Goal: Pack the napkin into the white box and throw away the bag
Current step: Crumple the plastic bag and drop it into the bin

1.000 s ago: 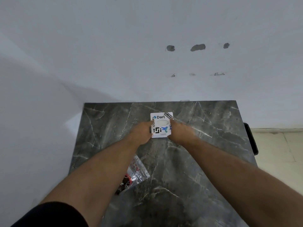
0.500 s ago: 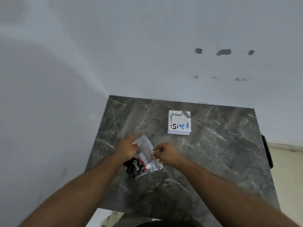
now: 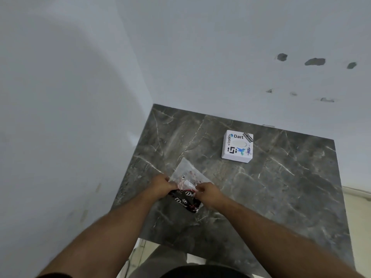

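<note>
Grey marble with pale veins makes up the table (image 3: 271, 187), which is pushed into the corner of two white walls (image 3: 200, 47). Both hands are over its near left part, working on a clear plastic bag (image 3: 187, 173) printed with red specks and a dark band carrying white "Dove" lettering.

The left hand (image 3: 160, 186) grips the bag's left edge, its fingers curled shut on the plastic, with the thumb side toward the bag's middle. The right hand (image 3: 207, 192) pinches the bag from the opposite side, fingertips closed on the crinkled film near the centre. Between the two hands the plastic is bunched and slightly lifted; the clear upper part of the bag fans out beyond the fingertips toward the far side of the table, while the dark printed part hangs just below and between the wrists, touching or nearly touching the marble. Whether the napkin is inside the bag cannot be told from this view.

Farther back and to the right, well apart from both hands, sits the white box (image 3: 237, 146), closed and flat on the table, its lid covered in stickers reading "Dart" and "code" along with a blue bird.

Several dark chipped patches (image 3: 314, 61) mark the rear wall above the table.
</note>
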